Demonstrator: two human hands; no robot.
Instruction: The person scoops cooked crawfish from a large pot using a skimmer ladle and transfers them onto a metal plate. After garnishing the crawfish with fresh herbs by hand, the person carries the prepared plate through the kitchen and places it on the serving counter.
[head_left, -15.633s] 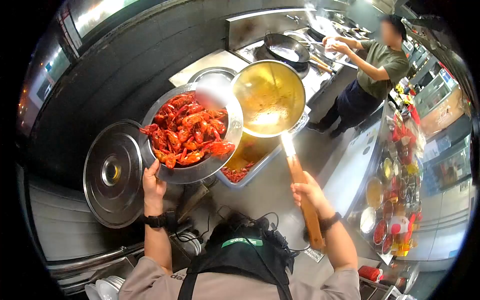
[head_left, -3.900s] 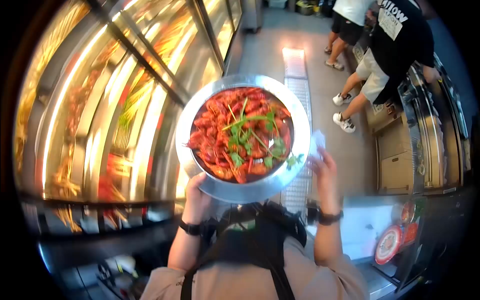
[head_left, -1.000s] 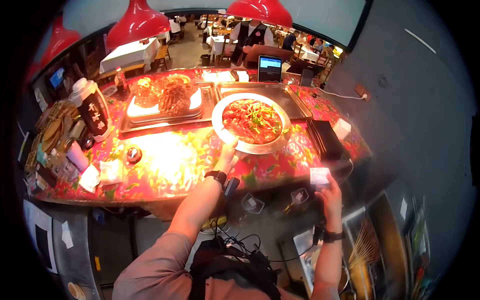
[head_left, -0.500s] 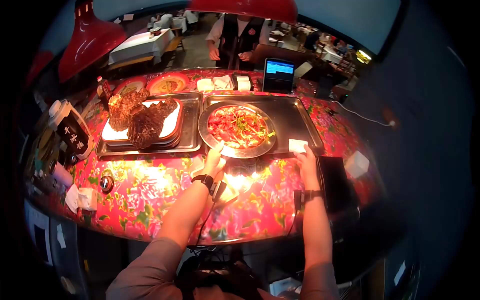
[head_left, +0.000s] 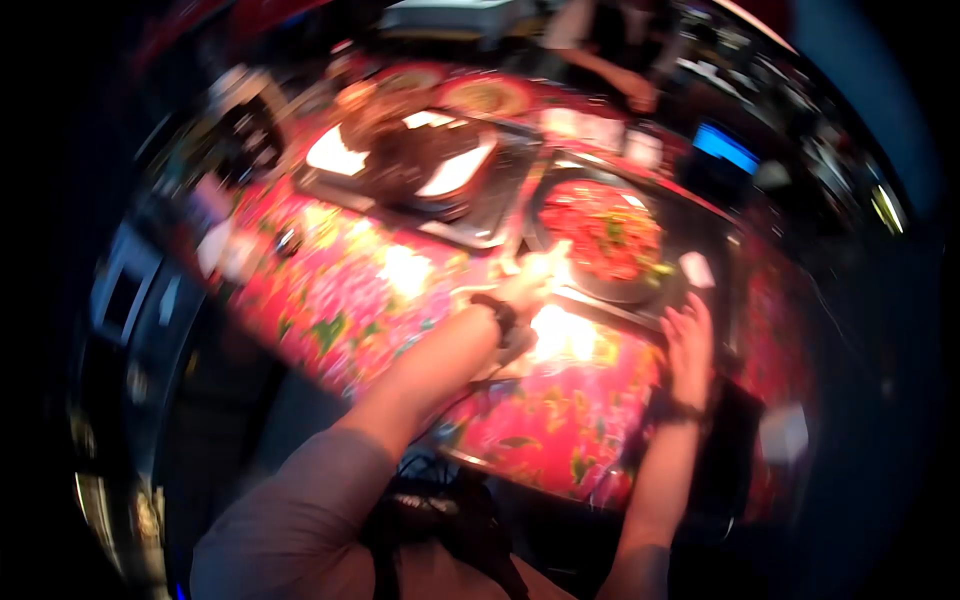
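A round metal plate (head_left: 650, 290) of red food with green garnish (head_left: 605, 232) sits at the left part of a dark metal tray (head_left: 728, 290). At its near left rim is my left hand (head_left: 538, 275), blurred, with the fingers closed on the edge. My right hand (head_left: 687, 340) is held over the tray's near edge with its fingers apart and nothing in them. Just beyond those fingertips a small white paper slip (head_left: 697, 270) lies on the tray, apart from the hand.
To the left, a second tray (head_left: 485, 232) bears a white dish (head_left: 455, 172) with dark brown, rough-looking pieces (head_left: 405, 150). A tablet screen (head_left: 727, 148) glows at the back right. Across the table stands a person in a dark vest (head_left: 615, 50). Bottles (head_left: 250, 125) stand at the far left.
The whole view has turned and blurred, so the table sits tilted. My right hand has let go of the white slip and drawn back from it. My left hand stays at the plate's rim.
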